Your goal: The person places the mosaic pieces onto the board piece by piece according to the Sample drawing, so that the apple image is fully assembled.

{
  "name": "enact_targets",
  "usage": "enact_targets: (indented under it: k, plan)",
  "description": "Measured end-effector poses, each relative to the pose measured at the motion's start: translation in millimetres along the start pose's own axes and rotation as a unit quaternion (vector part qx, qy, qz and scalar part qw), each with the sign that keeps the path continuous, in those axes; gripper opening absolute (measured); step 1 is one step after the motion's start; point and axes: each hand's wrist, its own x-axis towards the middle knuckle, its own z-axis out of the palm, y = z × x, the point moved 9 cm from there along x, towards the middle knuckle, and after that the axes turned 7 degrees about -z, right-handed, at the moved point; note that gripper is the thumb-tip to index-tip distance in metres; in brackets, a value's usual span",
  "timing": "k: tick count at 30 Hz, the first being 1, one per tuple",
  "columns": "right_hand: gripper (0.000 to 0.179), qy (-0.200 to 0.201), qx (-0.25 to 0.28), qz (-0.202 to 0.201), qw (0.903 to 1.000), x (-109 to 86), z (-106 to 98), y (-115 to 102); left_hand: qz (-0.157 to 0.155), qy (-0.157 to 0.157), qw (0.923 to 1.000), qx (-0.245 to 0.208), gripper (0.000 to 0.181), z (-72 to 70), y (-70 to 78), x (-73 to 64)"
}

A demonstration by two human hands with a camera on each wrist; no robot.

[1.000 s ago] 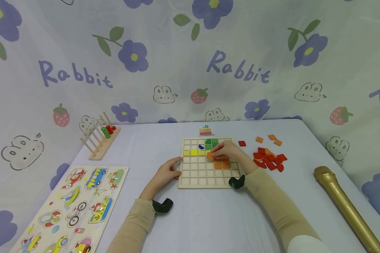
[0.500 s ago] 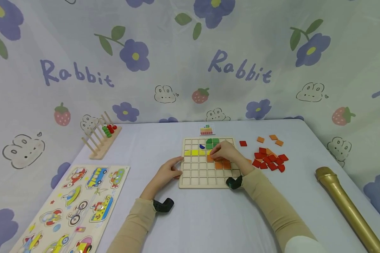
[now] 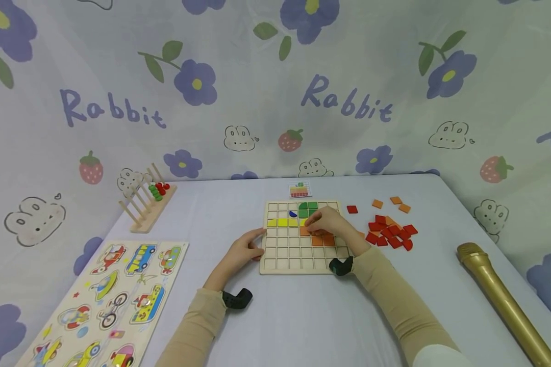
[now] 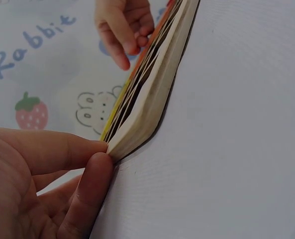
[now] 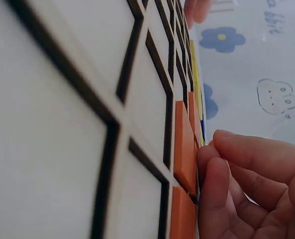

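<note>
Evenly spread under both hands, a white cloth [image 3: 294, 321] covers the table, and beyond them hangs a pale curtain [image 3: 257, 102] printed with purple flowers, strawberries, rabbits and the word "Rabbit".

The wooden board [image 3: 294, 263] lies flat between the hands, pale and square, with thin raised bars dividing it into cells. The left hand [image 3: 240, 251] rests at its near-left edge, finger and thumb apart and loosely bent, touching the side. The right hand [image 3: 329, 223] is over the board with its fingertips drawn together at an orange square [image 3: 305, 231]; whether they pinch it cannot be told.

The board's cells hold a row of yellow pieces [image 3: 282, 223] between the hands, green pieces [image 3: 308, 206] just beyond the right fingertips, a small blue piece [image 3: 293, 214] and more orange squares under the right hand. To the right of that hand lies a pile of red tiles [image 3: 393, 232] mixed with orange ones. Left of the left hand, a peg rack [image 3: 153, 209] carries green and red beads [image 3: 158, 190], and a puzzle board [image 3: 133, 285] holds vehicle pictures.
</note>
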Motion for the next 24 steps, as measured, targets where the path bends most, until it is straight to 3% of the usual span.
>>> enact_targets:
  k: [6, 12, 19, 24]
  plan:
    - [0.026, 0.010, 0.026, -0.010, 0.9996, -12.6, -19, 0, 0.007, 0.002, 0.9999, 0.011, 0.057, 0.4, 0.0, 1.4]
    - [0.036, 0.053, 0.025, -0.004, 0.9983, -38.1, -73, 12, 0.007, 0.002, 0.9999, 0.011, 0.057, 0.5, -0.8, 1.9]
    - [0.049, 0.129, 0.036, 0.034, 0.9905, -73.6, -149, 56, 0.007, 0.004, 0.9999, 0.011, 0.057, -1.2, -1.2, 2.8]
    - [0.058, 0.179, 0.064, 0.054, 0.9804, -90.8, -189, 94, 0.015, -0.002, 0.9999, 0.008, 0.057, 0.1, -1.1, 2.6]
